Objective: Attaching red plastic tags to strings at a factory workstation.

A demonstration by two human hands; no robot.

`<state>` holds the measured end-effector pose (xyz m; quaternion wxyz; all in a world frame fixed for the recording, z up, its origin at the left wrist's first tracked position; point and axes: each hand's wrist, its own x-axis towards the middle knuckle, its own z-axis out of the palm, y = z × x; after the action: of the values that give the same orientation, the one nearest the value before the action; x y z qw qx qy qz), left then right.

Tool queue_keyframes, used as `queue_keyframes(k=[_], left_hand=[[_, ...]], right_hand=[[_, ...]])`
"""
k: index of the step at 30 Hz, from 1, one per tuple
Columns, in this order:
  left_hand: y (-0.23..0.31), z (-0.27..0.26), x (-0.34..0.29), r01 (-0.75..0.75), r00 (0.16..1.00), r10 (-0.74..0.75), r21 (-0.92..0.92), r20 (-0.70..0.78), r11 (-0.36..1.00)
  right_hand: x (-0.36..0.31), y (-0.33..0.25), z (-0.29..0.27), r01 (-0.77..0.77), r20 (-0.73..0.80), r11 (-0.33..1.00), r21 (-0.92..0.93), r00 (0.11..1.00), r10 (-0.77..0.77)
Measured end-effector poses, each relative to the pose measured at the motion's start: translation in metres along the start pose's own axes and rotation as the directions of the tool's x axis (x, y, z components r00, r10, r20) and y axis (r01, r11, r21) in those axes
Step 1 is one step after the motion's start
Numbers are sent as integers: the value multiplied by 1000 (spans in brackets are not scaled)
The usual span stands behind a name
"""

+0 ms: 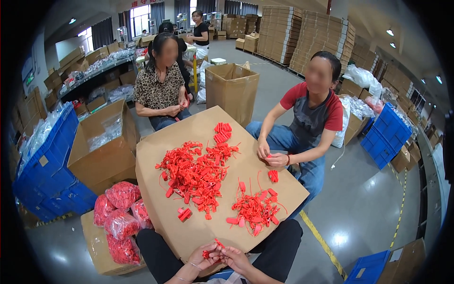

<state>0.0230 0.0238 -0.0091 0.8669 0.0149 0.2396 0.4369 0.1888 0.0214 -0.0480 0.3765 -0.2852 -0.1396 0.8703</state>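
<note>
Lower centre: I find left hand and right hand fingers gripping small red plastic pieces. Compact red plastic bundle appears done; tangled red corded heap, mid-frame, remains.

Shows a brown cardboard tabletop, flat and angular, with one corner pointing away; bears, left of its middle, a big loose heap of red corded pieces, tangled together; carries, close behind that and toward the far corner, a red stack, more neatly ordered; holds, nearer the right corner, a smaller red heap with cords straying outward; supports also a small red bundle near the big heap's near side, and another red bundle by the right edge, just beyond the smaller heap.
</note>
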Motion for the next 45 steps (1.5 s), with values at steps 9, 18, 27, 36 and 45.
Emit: queue_keyframes(k=[9,18,27,36,45], left_hand=[[-12,14,0,-236,931,296,265,-215,935],[-19,16,-1,-230,798,579,802,-169,551],[-23,5,2,-306,771,637,866,-19,396],[-28,-8,1,-263,798,602,912,23,315],[-11,8,7,-269,843,522,942,129,202]], right_hand=[[-5,-14,29,449,79,536,-715,814,-576],[-15,-54,55,512,705,-488,-707,459,-541],[-13,-51,48,560,721,-456,-691,503,-476],[-12,-44,43,578,691,-411,-705,429,-581],[-2,-32,20,297,22,513,-806,880,-475]])
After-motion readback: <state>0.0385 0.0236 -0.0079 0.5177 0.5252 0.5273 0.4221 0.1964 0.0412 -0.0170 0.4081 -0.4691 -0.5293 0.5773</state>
